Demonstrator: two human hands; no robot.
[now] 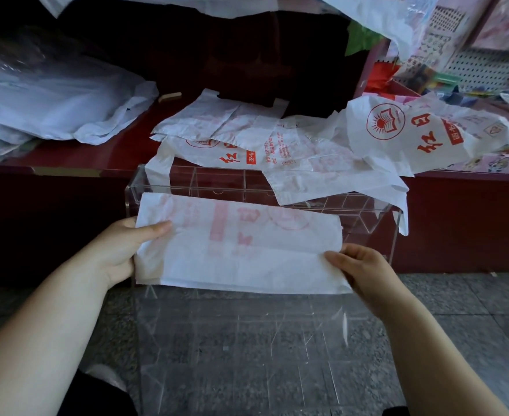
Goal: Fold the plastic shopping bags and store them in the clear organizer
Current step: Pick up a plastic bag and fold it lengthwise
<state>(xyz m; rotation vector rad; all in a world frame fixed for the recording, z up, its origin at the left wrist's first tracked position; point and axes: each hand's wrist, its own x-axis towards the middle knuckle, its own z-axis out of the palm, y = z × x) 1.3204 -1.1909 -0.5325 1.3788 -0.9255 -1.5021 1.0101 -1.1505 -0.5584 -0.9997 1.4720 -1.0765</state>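
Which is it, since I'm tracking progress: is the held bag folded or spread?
Folded: the bag is a layered strip between left hand and right hand.

Folded bag [241,250]: white, faint red print showing through. Loose bags [421,130]: white, red characters plus a round red sun-and-book logo. Organizer [247,340]: clear. Counter [457,220]: dark red. Floor [457,295]: grey, speckled.

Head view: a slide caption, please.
Left hand and right hand hold a folded plastic bag over the clear organizer.
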